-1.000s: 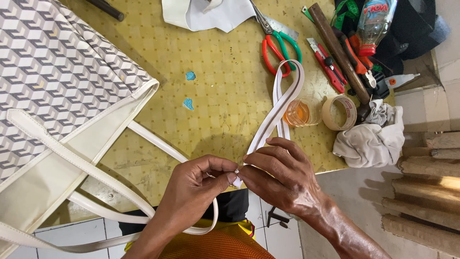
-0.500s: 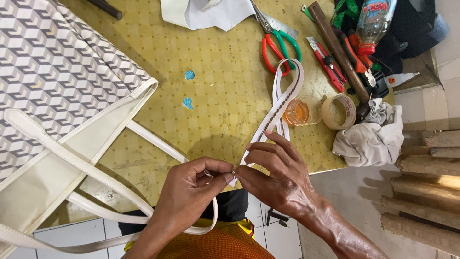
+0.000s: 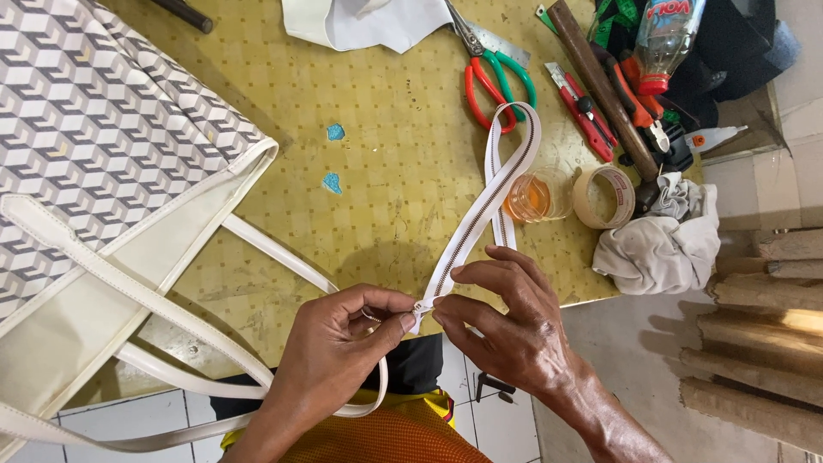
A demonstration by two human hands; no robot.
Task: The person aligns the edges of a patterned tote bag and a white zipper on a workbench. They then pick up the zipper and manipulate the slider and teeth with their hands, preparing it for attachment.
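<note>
Yellow table (image 3: 403,197) fills the frame's middle. At its lower edge both hands pinch one end of a white zipper (image 3: 480,210) — left hand (image 3: 339,360) and right hand (image 3: 506,330) closed on it fingertip to fingertip, steadying that end. Its dark teeth run up and loop beside scissors (image 3: 493,77); a bag (image 3: 94,171) lies left.

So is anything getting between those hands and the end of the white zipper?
Nothing visible: the left hand and right hand both pinch the near end of the white zipper directly, fingertips on it.
</note>
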